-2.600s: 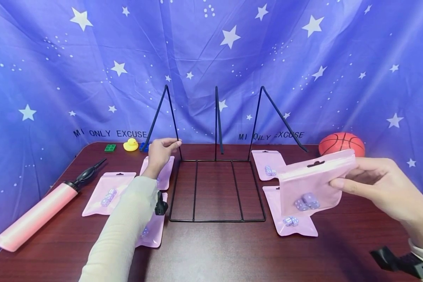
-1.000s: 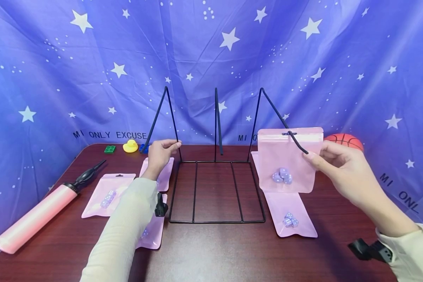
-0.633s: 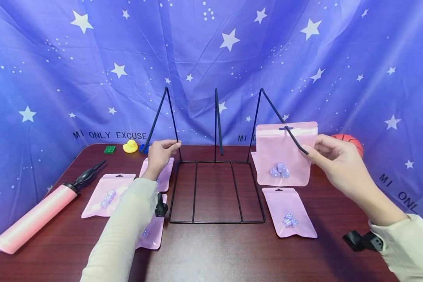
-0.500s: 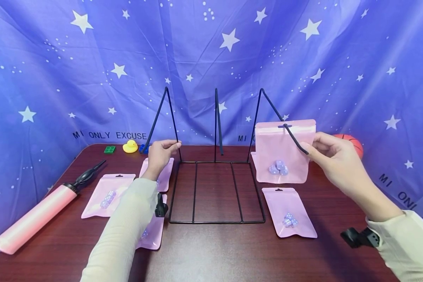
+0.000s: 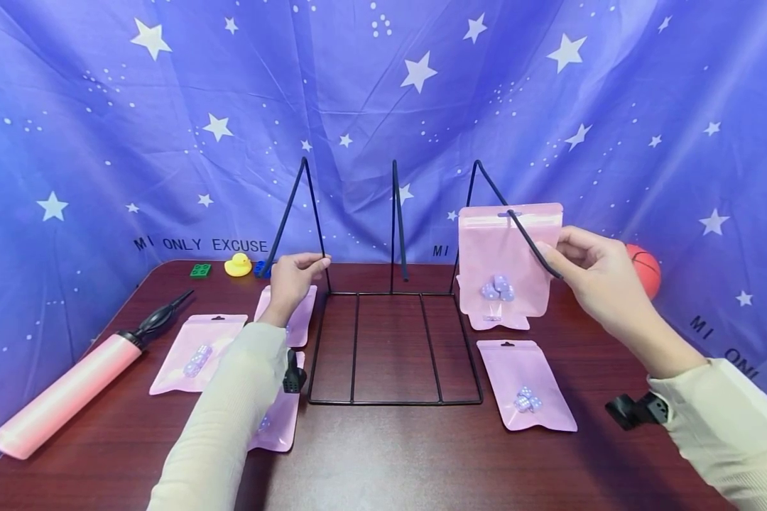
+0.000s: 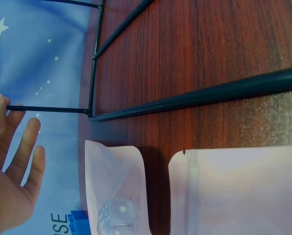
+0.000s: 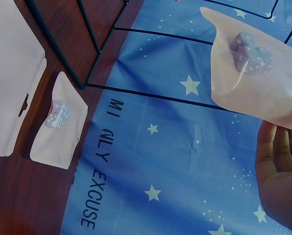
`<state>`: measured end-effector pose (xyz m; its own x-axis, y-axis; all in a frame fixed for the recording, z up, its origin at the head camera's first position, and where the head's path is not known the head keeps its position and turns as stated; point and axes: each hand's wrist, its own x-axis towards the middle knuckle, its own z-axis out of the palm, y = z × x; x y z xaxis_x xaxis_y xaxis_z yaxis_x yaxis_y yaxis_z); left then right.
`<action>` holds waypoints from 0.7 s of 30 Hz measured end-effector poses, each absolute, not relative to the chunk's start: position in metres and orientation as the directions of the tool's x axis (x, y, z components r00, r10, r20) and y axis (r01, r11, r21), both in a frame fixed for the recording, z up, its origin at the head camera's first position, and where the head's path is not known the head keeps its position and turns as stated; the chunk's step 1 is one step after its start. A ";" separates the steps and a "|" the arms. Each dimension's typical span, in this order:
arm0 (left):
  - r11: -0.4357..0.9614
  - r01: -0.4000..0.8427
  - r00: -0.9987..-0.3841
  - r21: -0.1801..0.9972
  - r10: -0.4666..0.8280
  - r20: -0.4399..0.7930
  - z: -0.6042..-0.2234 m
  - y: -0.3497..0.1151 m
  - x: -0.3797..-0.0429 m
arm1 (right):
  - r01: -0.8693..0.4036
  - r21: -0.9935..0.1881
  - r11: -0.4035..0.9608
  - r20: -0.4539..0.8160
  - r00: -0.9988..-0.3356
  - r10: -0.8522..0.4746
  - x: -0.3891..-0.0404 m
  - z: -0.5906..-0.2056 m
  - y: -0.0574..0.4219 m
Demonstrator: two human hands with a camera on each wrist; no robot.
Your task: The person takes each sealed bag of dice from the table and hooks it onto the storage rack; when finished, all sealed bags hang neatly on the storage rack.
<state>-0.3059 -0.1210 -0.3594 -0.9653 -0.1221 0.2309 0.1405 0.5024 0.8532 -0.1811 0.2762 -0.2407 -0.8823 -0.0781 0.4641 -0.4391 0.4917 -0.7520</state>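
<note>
We find the pink bag of dice [image 5: 486,252] at the right of the black wire rack [image 5: 396,403], apparently threaded by its slot on the right hook [image 5: 533,243], whose tip crosses in front of it. The fingers of our right hand [image 5: 613,287] pinch its side edge; those of our left hand [image 5: 290,284] pinch the rack's left upright, seemingly to steady it. We judge the step to be sliding the bag along the hook. The next move likely calls for easing it further back, then letting go without tugging the slot.

Partly behind this bag another bag [image 5: 510,323] lies on the bench [image 5: 383,454], with a front bag [image 5: 514,365] nearer us. Three more bags [image 5: 214,337] lie to the left. Beyond them we see a pump [image 5: 64,397], a yellow duck [image 5: 236,265] and a basketball [image 5: 645,273].
</note>
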 end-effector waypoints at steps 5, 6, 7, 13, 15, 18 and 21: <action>0.498 0.145 -0.966 0.855 -0.117 0.232 -0.359 -0.121 -0.306 | -0.429 -0.744 0.513 0.461 -0.884 -0.070 -0.188 -0.239 0.275; 0.499 0.145 -0.966 0.854 -0.117 0.232 -0.359 -0.121 -0.305 | -0.427 -0.744 0.513 0.460 -0.885 -0.069 -0.190 -0.239 0.275; 0.500 0.144 -0.966 0.854 -0.116 0.231 -0.359 -0.121 -0.305 | -0.427 -0.746 0.511 0.459 -0.886 -0.069 -0.191 -0.238 0.275; 0.499 0.142 -0.966 0.855 -0.120 0.230 -0.358 -0.121 -0.305 | -0.419 -0.746 0.518 0.450 -0.890 -0.072 -0.200 -0.235 0.274; 0.501 0.139 -0.966 0.854 -0.121 0.228 -0.358 -0.121 -0.305 | -0.416 -0.744 0.523 0.448 -0.891 -0.070 -0.204 -0.235 0.274; 0.503 0.134 -0.967 0.854 -0.122 0.223 -0.359 -0.121 -0.305 | -0.415 -0.747 0.519 0.449 -0.891 -0.066 -0.209 -0.236 0.274; 0.505 0.127 -0.968 0.854 -0.124 0.217 -0.359 -0.121 -0.306 | -0.415 -0.752 0.512 0.449 -0.891 -0.062 -0.214 -0.236 0.275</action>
